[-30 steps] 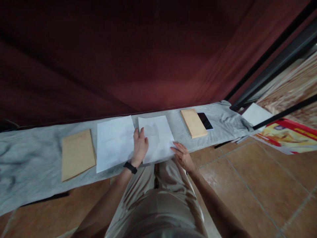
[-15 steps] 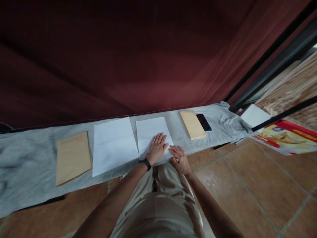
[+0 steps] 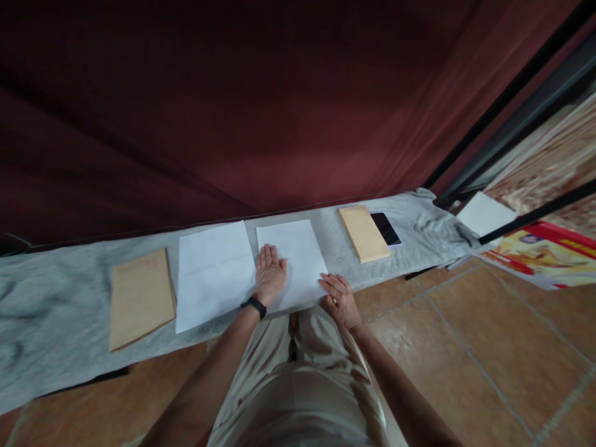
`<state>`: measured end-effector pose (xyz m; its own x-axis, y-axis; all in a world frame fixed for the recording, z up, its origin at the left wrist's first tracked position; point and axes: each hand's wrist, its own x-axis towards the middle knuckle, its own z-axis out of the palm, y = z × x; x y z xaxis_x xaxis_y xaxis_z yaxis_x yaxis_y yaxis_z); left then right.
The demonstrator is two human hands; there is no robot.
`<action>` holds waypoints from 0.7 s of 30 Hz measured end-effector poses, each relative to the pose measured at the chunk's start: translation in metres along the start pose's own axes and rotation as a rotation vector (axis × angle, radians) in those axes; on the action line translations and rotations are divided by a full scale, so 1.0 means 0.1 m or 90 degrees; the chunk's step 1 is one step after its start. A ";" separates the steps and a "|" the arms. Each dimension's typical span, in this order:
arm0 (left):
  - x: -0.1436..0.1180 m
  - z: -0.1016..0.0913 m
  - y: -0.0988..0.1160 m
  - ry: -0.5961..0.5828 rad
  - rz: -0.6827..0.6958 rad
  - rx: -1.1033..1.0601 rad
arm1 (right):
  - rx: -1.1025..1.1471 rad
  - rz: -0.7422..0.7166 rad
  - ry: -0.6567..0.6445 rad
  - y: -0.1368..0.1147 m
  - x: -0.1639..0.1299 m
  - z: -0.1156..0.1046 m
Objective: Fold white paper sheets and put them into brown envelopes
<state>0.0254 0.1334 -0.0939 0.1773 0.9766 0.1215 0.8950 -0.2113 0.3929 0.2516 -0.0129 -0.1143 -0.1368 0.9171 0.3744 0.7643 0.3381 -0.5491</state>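
A white sheet of paper (image 3: 302, 251) lies flat on the grey cloth in front of me. My left hand (image 3: 270, 274) is pressed palm-down over its left edge, fingers stretched out and close together, a black band on the wrist. At the sheet's lower right corner rests my right hand (image 3: 341, 301), its fingers extended over the paper and its thumb bent below, near the bench edge. Left of this sheet is a larger white sheet (image 3: 212, 270) with a faint crease across it.
Brown envelopes (image 3: 142, 298) lie at the left, and a stack of smaller tan envelopes (image 3: 364, 234) at the right beside a dark phone (image 3: 386, 228). The narrow bench has a grey cloth (image 3: 56, 323). Behind it hangs a dark red curtain (image 3: 279, 124); a colourful box (image 3: 549, 254) stands right.
My left hand has slid left across the sheet, from near its right side to its left edge. My right hand has stayed at the lower right corner.
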 end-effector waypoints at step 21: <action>0.64 0.18 0.42 -0.109 0.195 0.125 | -0.039 -0.003 0.004 -0.04 0.03 0.00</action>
<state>0.0819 0.1878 -0.0863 0.4992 0.8653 0.0464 0.8482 -0.4989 0.1780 0.2484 -0.0120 -0.1109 -0.1375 0.9142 0.3813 0.8007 0.3292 -0.5006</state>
